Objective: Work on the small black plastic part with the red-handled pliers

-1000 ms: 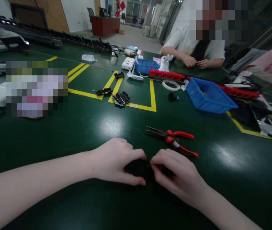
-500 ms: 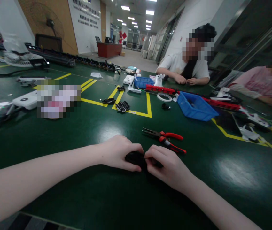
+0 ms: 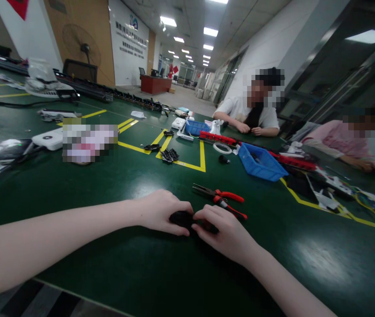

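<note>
A small black part [image 3: 181, 219], its exact kind too dark to make out, sits low over the green table between my two hands. My left hand [image 3: 161, 212] is closed around its left end, thumb below and fingers above. At the other end, my right hand [image 3: 227, 229] pinches the part with thumb and fingertips; the fingers hide much of that side. Just beyond the right hand lie long-nose pliers [image 3: 211, 192] with red and black handles, jaws pointing left.
Small black pieces [image 3: 169, 155] lie by yellow tape lines. A blue bin [image 3: 261, 165], a white ring [image 3: 222, 148] and red strips [image 3: 218, 137] stand farther right. To the left are a phone [image 3: 90, 143] and a white device [image 3: 49, 139]. Two people sit across the table.
The camera view has tilted, so the scene sits slightly lower. My right thumb and index finger have shifted on the black part; my left hand keeps its grip.
</note>
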